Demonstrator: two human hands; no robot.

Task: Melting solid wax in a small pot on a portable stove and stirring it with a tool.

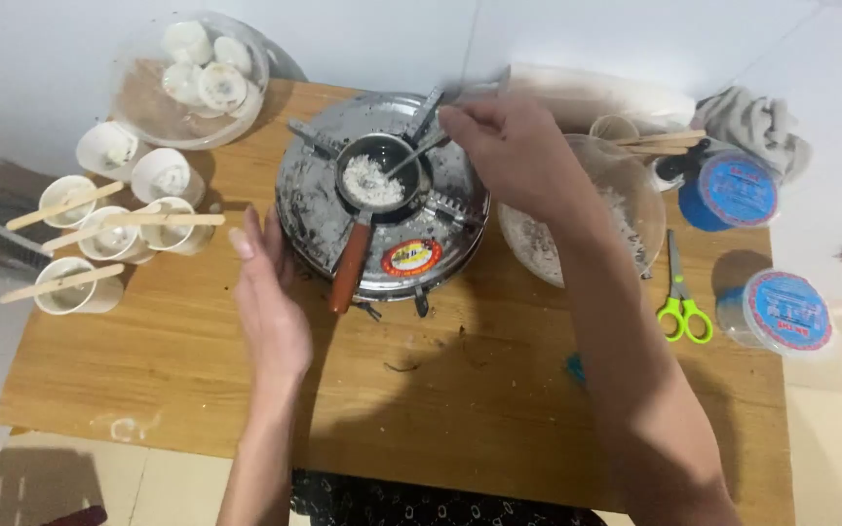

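Two bare forearms enter from the bottom edge of the frame, no sleeves, watch, rings or gloves showing. Left hand [270, 302] sits left of centre, right hand [514, 146] upper centre. Dark patterned fabric, clothing probably, shows at bottom centre.

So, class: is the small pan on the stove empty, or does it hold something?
It holds something: the small pan contains a pale, crumbly white heap, which the right hand stirs with a thin utensil.

I see a low rectangular wooden table [148, 390] standing against a plain white wall [392, 39], pale tiled floor [830, 458] beyond its edges.
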